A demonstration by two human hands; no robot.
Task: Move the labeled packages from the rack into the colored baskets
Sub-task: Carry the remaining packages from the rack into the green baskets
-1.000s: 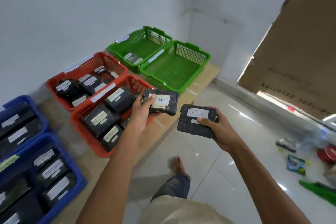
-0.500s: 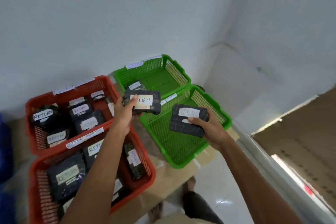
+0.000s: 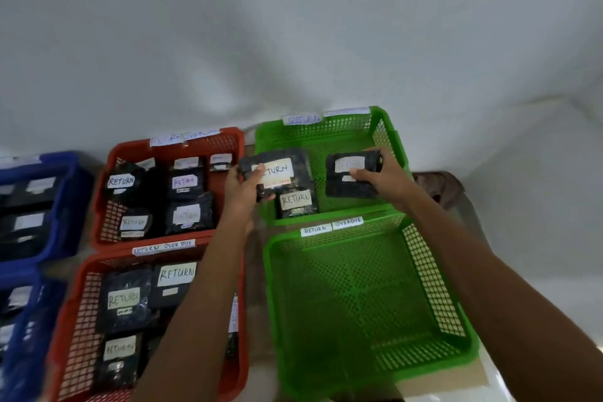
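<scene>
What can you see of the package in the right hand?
The package is a dark, flat, soft-looking wrapped parcel with a white handwritten label, blurred but apparently reading RETURN. The right hand grips its right edge, thumb on top. It is held roughly level over the far green basket, not yet set down.

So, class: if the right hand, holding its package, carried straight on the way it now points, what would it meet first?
Probably the far green basket: the right hand and its package point into it, likely meeting its bare mesh floor; depth is unclear.

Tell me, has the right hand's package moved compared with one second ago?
Yes. The package in the right hand went from above the floor to over the far green basket.
</scene>
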